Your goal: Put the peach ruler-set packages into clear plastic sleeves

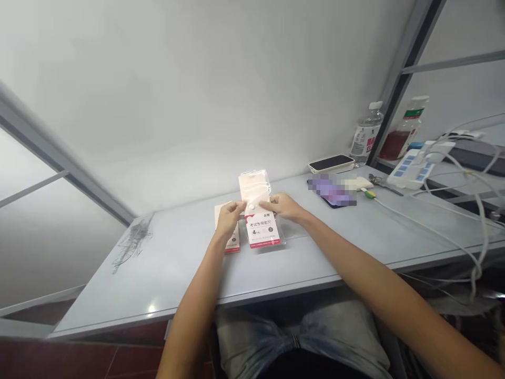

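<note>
A clear plastic pouch (258, 210) with a white and red printed card inside stands tilted over the grey table (177, 263). My left hand (229, 217) pinches its left edge, and my right hand (284, 206) pinches its right edge at about mid-height. The pouch's upper flap sticks up above my fingers. A second, similar red and white pack (232, 243) lies flat on the table under my left hand, mostly hidden by it.
A phone (330, 163) lies at the back right beside two plastic bottles (366, 134). A blurred purple item (333, 190), a power strip (414, 167) and white cables (445, 231) fill the right side. Scribbles (132, 245) mark the table's left end.
</note>
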{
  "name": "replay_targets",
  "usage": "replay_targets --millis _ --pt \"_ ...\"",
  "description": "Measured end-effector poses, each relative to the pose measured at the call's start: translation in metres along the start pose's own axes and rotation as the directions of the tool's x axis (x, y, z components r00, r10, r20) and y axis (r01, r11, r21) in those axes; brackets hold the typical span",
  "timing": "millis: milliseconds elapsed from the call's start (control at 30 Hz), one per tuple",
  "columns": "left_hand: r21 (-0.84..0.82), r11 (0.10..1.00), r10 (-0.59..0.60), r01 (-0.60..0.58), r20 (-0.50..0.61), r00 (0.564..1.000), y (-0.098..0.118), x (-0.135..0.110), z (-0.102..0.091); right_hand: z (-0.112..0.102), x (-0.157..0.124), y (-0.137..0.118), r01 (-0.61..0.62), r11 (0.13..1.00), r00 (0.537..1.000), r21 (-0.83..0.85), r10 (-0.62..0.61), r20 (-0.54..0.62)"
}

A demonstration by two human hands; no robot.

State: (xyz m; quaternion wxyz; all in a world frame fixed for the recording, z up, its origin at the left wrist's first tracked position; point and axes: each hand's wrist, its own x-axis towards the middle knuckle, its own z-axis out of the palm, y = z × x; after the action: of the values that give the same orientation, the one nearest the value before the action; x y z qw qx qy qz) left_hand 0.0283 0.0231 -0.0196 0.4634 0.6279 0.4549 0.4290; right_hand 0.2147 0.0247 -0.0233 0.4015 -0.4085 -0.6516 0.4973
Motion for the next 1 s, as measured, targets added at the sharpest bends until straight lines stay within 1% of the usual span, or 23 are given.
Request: replay_targets --millis 100,167,233,333,433,500,567,700,867,933,1000 --pt "0.058 0.998 -0.034 0.039 -0.073 0.997 -0.001 0.002 -0.009 -0.006 0.003 0.0 -0.004 0.999 0.998 -0.045 0.001 -0.055" --pt "0.126 0.988 -0.076 0.093 -0.135 0.988 -0.002 0.004 -0.02 -0.013 0.003 0.002 -0.018 0.996 0.994 -0.087 0.008 -0.112" --pt "0.208 0.963 -0.132 0.173 -0.199 0.971 -0.004 0.005 -0.036 -0.022 0.003 0.005 -0.051 0.988 0.985 -0.144 0.026 -0.168" --pt "0.347 0.879 -0.243 0.328 -0.268 0.933 -0.011 0.003 -0.059 -0.034 0.002 0.015 -0.156 0.953 0.97 -0.26 0.099 -0.22" --pt "0.473 0.747 -0.343 0.467 -0.328 0.88 -0.02 0.001 -0.072 -0.04 0.003 0.027 -0.306 0.862 0.937 -0.405 0.196 -0.29" --pt "0.533 0.664 -0.382 0.525 -0.362 0.851 -0.024 0.0 -0.073 -0.04 0.003 0.032 -0.382 0.782 0.906 -0.492 0.213 -0.365" --pt "0.575 0.604 -0.392 0.552 -0.389 0.834 -0.026 0.0 -0.071 -0.039 0.003 0.033 -0.43 0.712 0.883 -0.556 0.202 -0.424" --pt "0.628 0.547 -0.351 0.554 -0.429 0.832 -0.024 0.0 -0.067 -0.036 0.001 0.027 -0.464 0.624 0.867 -0.629 0.174 -0.467" --pt "0.634 0.55 -0.312 0.544 -0.448 0.838 -0.024 -0.001 -0.065 -0.034 0.001 0.025 -0.489 0.581 0.855 -0.65 0.173 -0.489" --pt "0.62 0.577 -0.311 0.532 -0.435 0.845 -0.027 -0.002 -0.064 -0.032 0.001 0.026 -0.493 0.583 0.855 -0.646 0.19 -0.482" --pt "0.596 0.629 -0.3 0.5 -0.407 0.863 -0.03 -0.001 -0.062 -0.031 0.001 0.027 -0.489 0.597 0.859 -0.636 0.202 -0.47"
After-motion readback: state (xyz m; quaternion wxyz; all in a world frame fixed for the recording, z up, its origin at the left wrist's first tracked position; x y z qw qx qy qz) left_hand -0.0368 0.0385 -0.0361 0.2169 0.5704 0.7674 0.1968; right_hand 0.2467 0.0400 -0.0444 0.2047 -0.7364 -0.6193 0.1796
